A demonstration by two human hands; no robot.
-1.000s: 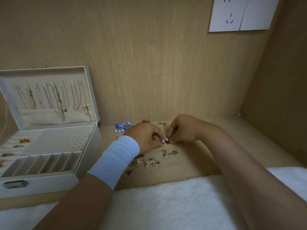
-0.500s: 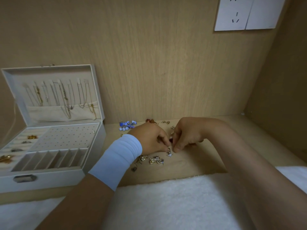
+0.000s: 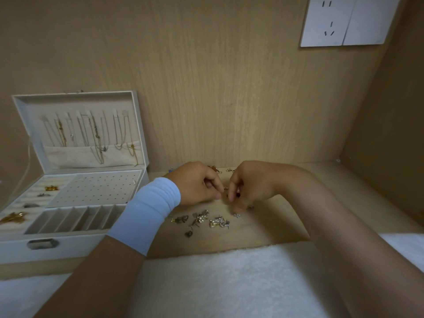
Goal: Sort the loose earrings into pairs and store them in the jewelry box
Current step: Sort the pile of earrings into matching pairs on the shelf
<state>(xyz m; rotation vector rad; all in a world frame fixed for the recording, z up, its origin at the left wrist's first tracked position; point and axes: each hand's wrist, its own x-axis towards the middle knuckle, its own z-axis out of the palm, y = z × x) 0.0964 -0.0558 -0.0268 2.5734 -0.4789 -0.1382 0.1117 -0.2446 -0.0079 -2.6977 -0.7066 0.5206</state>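
Your two hands meet fingertip to fingertip over the wooden surface point(image 3: 286, 226), just above a scatter of loose earrings point(image 3: 206, 220). Your right hand point(image 3: 250, 187) has its fingers curled downward and appears to pinch a small dark-red earring point(image 3: 237, 193) behind the forefinger. Your left hand point(image 3: 197, 184), with a pale blue wristband point(image 3: 146, 212) at the wrist, presses thumb and forefinger together close beside it; whether anything sits between them is too small to tell. More earrings point(image 3: 229, 170) lie behind the hands, against the back wall. The jewelry box point(image 3: 68, 246) stands open at the left of the surface, well apart from the pile, its lid point(image 3: 75, 97) upright with necklaces point(image 3: 96, 134) hanging inside. A few gold and silver pieces point(image 3: 51, 188) rest in its left-hand rolls. A white towel point(image 3: 229, 283) covers the near edge beneath your forearms, and a white wall socket point(image 3: 330, 21) is fixed at upper right.
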